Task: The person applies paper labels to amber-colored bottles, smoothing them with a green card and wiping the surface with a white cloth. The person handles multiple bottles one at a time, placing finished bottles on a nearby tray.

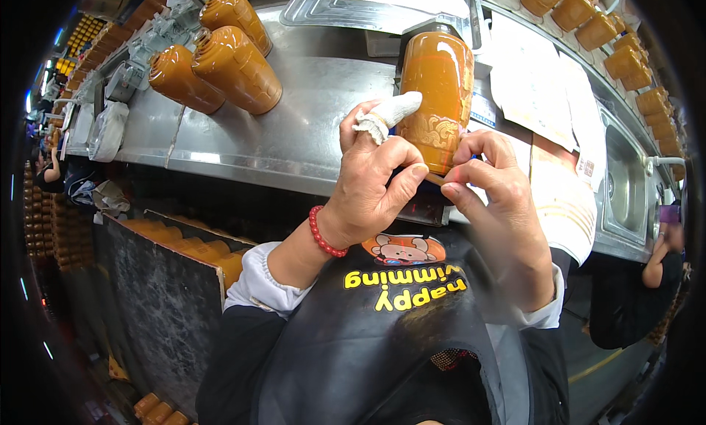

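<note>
A brown glazed bottle (436, 77) lies before me with its base towards me and a band of raised gold scrollwork near that end. It rests in a dark holder (404, 44). My left hand (375, 176) is at the left of the base, its thumb and a finger pinching one end of a thin tan strip (436, 179). A white cloth finger cover (394, 109) on one left finger reaches along the bottle's side. My right hand (496, 182) pinches the strip's other end, with fingertips close against the bottle's right side.
Several similar bottles (237, 69) stand at the left of the steel bench (309, 121). White paper sheets (529, 83) and a steel sink (623, 176) are to the right. A metal tray (358, 19) is behind. A bin of bottles (165, 292) stands below left. Other people work at both sides.
</note>
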Available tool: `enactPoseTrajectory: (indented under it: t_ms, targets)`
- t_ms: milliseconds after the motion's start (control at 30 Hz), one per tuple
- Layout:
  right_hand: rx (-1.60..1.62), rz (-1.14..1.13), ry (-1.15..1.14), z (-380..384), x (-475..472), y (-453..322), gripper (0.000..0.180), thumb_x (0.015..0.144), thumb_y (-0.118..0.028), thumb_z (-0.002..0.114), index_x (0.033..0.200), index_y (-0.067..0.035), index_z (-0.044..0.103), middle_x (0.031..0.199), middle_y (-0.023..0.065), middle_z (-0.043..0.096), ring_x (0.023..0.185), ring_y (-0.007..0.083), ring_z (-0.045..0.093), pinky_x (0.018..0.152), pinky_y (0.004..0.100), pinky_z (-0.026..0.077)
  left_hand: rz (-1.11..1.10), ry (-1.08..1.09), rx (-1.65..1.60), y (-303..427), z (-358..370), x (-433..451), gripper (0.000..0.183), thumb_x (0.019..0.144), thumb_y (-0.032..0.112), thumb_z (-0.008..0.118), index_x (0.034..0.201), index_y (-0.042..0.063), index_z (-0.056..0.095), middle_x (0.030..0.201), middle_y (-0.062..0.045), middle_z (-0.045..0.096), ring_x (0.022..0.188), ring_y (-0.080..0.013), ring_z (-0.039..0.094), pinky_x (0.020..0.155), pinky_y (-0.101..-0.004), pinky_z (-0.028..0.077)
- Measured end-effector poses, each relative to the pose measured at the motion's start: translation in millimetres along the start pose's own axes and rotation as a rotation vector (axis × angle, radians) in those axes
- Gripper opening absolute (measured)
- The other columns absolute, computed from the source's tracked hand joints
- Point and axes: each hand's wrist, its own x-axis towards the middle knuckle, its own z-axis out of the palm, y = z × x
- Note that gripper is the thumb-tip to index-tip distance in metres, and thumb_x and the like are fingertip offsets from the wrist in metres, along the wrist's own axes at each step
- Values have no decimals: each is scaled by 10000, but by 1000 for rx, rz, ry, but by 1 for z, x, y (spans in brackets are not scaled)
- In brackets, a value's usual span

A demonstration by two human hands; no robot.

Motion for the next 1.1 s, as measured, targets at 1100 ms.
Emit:
enactPoseTrajectory:
  t_ms: [1100]
  targets:
    - [44, 206, 151, 21, -9, 19, 178, 861, -93, 770, 826, 13, 631, 993, 118, 532, 858, 193, 553, 692, 291, 466, -272, 146, -162, -20, 20, -18, 250, 956, 265, 698, 1015, 52, 580, 956, -56, 553, 930, -193, 480, 929, -340, 361]
